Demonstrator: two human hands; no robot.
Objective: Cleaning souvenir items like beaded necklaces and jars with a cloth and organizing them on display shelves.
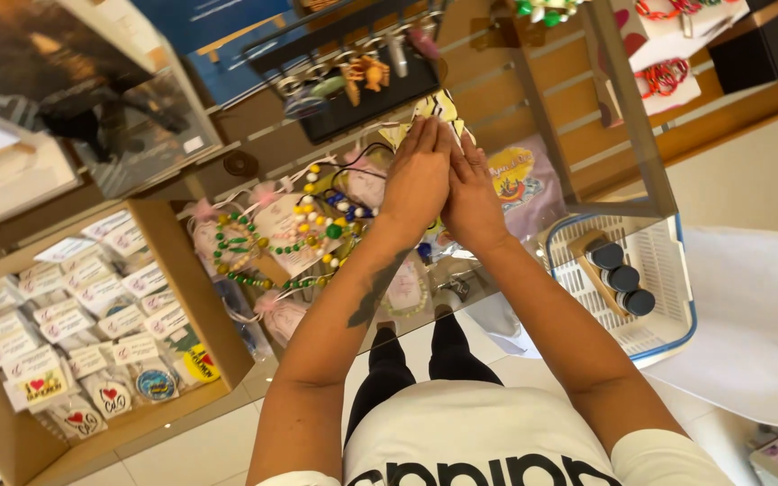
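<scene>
The person is standing at a glass counter [533,108] and is pressing both hands together, palm to palm, over its middle. The left hand [418,175] and the right hand [472,193] are flat and touching, fingers straight. I cannot tell if anything small is sitting between them.

Right under the hands, bead necklaces [303,236] in green, yellow and white are lying on small pink pouches [364,184]. A black rack of keychains [353,81] is hanging near the far edge. A white basket [655,270] with dark round jars [621,277] is resting at the right edge. A wooden tray of little cards [83,333] is sitting at the left.

It looks like the hands are resting just above the beads. Picking one up next would call for opening the palms and going down gently.
</scene>
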